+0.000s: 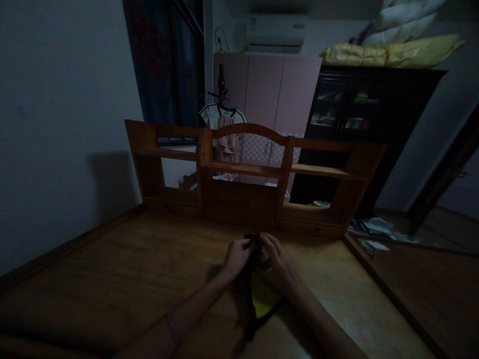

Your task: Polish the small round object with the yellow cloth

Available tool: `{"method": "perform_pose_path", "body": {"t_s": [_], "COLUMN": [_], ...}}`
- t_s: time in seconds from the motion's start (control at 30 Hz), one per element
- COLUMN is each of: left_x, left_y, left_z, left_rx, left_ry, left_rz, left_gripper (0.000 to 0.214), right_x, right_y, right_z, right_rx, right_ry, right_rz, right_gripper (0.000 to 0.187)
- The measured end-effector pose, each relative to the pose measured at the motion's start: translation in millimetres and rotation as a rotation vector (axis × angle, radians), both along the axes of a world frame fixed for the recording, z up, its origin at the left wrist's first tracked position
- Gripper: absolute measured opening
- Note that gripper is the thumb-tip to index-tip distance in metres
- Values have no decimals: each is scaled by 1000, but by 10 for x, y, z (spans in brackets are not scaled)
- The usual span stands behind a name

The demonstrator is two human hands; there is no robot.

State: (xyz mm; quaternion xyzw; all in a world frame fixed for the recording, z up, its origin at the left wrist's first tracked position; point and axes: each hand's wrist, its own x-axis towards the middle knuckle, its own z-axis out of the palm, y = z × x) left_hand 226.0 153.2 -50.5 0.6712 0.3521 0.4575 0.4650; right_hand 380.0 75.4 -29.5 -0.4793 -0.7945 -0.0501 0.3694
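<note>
Both my hands meet over the middle of a wooden platform. My left hand and my right hand are closed around a small dark object between them; in the dim light I cannot make out what it is. A yellow piece with a dark strap or edge hangs or lies just below the hands, between my forearms. A thin band sits on my left wrist.
A wooden headboard with open shelves stands at the platform's far end. Beyond it are clothes on a rack, pink cupboards, a dark glass cabinet topped with bedding, and clutter on the floor at right.
</note>
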Motion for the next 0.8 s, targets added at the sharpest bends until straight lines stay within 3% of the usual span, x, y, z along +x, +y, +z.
{"method": "perform_pose_path", "body": {"t_s": [0.17,0.23,0.5,0.8], "left_x": [40,49,16,3], "left_y": [-11,6,89,12], "left_z": [3,-33,-168,-74], "left_rx": [-123,-180,-34,108], "left_ry": [-186,-232,57,162], "left_rz": [-273,-316,15,19], "left_gripper": [41,46,22,29], "right_x": [17,-3,-68,-48], "right_y": [-13,12,49,19], "right_z": [1,-21,-31,7], "right_rx": [-2,-12,-55,-77], "right_ry": [-5,-15,106,128], "right_rz": [-17,-3,105,54], "right_gripper": [86,84,81,82]}}
